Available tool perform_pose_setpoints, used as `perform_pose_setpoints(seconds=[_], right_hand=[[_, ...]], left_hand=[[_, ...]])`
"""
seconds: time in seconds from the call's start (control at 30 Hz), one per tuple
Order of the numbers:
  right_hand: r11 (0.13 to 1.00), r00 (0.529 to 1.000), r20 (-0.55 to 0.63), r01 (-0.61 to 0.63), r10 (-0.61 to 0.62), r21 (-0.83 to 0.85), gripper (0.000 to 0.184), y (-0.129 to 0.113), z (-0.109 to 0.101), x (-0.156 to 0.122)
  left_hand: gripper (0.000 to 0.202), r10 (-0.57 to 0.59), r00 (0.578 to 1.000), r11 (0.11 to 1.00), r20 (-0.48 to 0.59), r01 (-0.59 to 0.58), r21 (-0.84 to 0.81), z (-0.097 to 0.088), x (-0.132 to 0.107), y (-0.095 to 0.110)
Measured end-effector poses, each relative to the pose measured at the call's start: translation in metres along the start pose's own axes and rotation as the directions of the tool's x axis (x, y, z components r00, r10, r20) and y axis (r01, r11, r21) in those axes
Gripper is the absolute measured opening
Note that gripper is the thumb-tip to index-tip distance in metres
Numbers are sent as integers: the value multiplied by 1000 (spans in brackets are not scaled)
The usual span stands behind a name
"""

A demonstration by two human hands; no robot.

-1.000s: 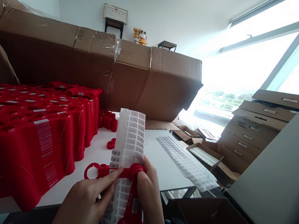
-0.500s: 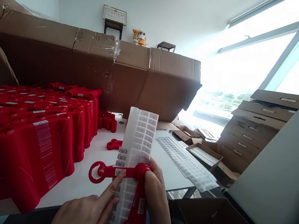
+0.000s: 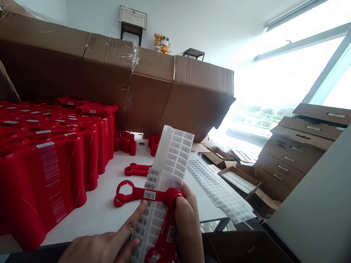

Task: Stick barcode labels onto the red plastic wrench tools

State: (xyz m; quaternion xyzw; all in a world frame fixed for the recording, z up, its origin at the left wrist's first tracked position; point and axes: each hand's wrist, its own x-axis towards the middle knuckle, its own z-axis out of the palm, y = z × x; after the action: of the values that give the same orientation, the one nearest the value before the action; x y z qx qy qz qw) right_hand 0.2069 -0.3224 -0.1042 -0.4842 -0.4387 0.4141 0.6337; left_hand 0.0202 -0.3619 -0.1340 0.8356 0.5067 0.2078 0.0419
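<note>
My right hand (image 3: 187, 218) is closed round the hub end of several red plastic wrenches (image 3: 169, 231), each with a ring at its end. One wrench points left across a translucent sheet of barcode labels (image 3: 175, 156), while the others hang down. A white barcode label (image 3: 149, 195) sits on the left-pointing one. My left hand (image 3: 101, 245) has its index finger stretched out, the tip just under that wrench near the sheet's left edge. Its thumb is apart from the index finger, and I see nothing between them. How the sheet is held is hidden.
Stacked red wrenches (image 3: 33, 167) with barcode labels fill the table's left. Another red wrench (image 3: 138, 170) lies on the white table (image 3: 98, 207). A second label sheet (image 3: 219, 190) lies right. A large carton (image 3: 106, 78) stands behind; flat boxes (image 3: 296, 148) are stacked right.
The wrenches, the label sheet and my right hand have shifted slightly right. My left index fingertip has come off the label and now lies below the wrench.
</note>
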Motion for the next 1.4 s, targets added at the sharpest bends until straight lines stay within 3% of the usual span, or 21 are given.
perform_pose_setpoints(seconds=[0.1,0.23,0.33,0.43,0.5,0.6,0.77,0.9,1.0,1.1,1.23,1.33,1.4], right_hand=[[999,1000,21,8,-7,-33,38,-1,2,2],[999,999,29,28,-26,-41,37,-1,4,1],[999,1000,11,12,-11,-41,35,0,2,2],[1000,1000,16,-11,12,-21,32,1,-1,3],[1000,999,17,-28,28,-13,32,2,-2,4],[998,998,16,-59,60,-16,34,3,-4,6],[997,996,34,-80,80,3,34,1,-2,3],[997,996,44,-75,74,13,35,-3,-1,1],[998,997,45,-62,62,6,34,-4,1,0],[999,1000,23,-13,14,-34,31,-2,6,-3],[986,996,4,90,-90,-139,25,1,12,-11],[974,991,-28,122,-130,-193,16,3,13,-15],[967,988,-50,132,-146,-218,14,4,11,-15]], left_hand=[[51,110,989,992,97,-103,-69,3,8,1],[51,80,987,996,138,-73,-55,4,12,-2],[52,19,997,994,73,-11,-104,0,7,-6],[57,-134,986,954,-99,101,-283,-10,1,-8],[60,-316,934,865,-169,210,-455,-17,0,-10],[65,-493,867,670,-75,323,-669,-24,7,-17],[68,-313,928,357,205,315,-880,-21,21,-36],[53,-236,944,224,232,285,-932,-21,21,-40],[51,-290,934,263,207,286,-921,-25,20,-36],[57,-431,896,469,101,319,-823,-27,23,-30],[68,-484,875,724,4,403,-559,-24,23,-28],[74,-513,833,823,-209,408,-395,-16,17,-30],[69,-416,825,896,-383,299,-329,-10,12,-31]])
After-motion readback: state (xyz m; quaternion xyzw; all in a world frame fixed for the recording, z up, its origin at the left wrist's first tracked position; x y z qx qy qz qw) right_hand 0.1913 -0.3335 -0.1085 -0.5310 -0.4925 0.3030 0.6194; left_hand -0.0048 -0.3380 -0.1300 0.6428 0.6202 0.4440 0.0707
